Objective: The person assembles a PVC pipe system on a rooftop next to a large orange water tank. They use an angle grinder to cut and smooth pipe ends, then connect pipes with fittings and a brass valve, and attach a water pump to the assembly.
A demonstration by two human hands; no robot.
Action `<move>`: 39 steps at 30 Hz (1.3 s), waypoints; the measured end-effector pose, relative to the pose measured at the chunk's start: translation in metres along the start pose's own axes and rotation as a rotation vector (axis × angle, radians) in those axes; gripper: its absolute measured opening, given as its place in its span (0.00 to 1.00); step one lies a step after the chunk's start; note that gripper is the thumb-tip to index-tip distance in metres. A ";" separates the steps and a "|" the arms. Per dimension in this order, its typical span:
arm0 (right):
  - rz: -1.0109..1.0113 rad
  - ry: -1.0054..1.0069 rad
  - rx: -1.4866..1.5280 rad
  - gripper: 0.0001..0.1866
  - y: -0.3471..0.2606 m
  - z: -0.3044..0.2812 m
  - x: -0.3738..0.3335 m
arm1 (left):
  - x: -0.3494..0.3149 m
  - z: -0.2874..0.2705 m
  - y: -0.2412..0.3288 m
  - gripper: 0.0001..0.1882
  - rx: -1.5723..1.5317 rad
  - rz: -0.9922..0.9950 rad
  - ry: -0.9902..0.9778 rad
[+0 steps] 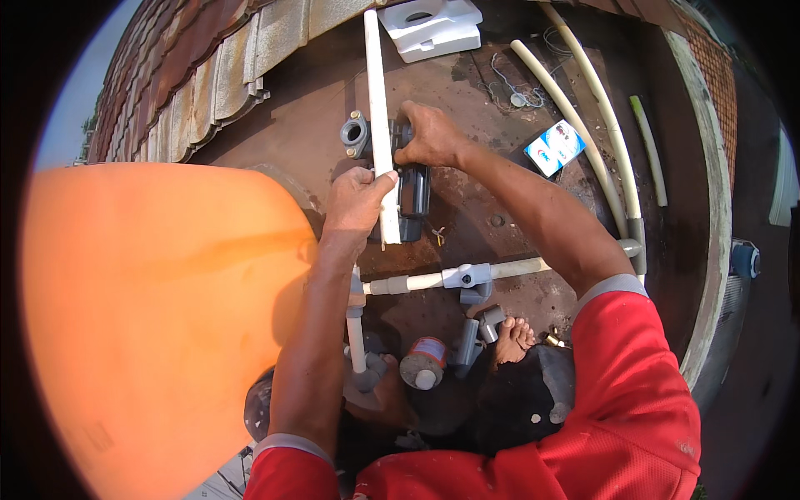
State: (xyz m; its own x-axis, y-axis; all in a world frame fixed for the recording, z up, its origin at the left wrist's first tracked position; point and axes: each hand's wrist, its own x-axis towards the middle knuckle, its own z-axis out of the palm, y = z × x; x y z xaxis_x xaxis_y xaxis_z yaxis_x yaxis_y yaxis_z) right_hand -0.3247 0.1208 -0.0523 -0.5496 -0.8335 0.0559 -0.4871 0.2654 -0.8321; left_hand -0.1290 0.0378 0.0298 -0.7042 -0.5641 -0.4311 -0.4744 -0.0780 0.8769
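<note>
A long white plastic pipe (380, 100) runs away from me over a dark water pump (414, 193). My left hand (357, 198) is closed around the pipe close to its near end, thumb on top. Just beyond, on the pump's right side, my right hand (429, 137) curls its fingers and thumb around a dark part of the pump, right beside the pipe. Some of those fingertips are hidden. The pump's grey flanged port (354, 132), with brass-coloured bolts, sticks out left of the pipe.
A large orange tank (167, 308) fills the left. Nearer me lie a pipe run with a grey-white valve (467, 276), a glue can (423, 363) and grey fittings (468, 342). Long pipes (596, 92), a blue-white box (555, 148) and white foam (429, 29) lie beyond.
</note>
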 end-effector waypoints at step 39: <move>0.335 0.213 0.068 0.44 0.086 -0.288 -0.101 | 0.027 -0.016 -0.029 0.24 0.136 -0.076 -0.020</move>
State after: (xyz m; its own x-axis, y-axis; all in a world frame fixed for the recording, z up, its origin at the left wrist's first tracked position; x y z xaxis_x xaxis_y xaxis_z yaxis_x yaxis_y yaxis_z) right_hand -0.5070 0.3674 0.0291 -0.8024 -0.5852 -0.1172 -0.2152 0.4669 -0.8577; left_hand -0.1252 0.0116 -0.0038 -0.6731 -0.5441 -0.5009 -0.5931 -0.0076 0.8051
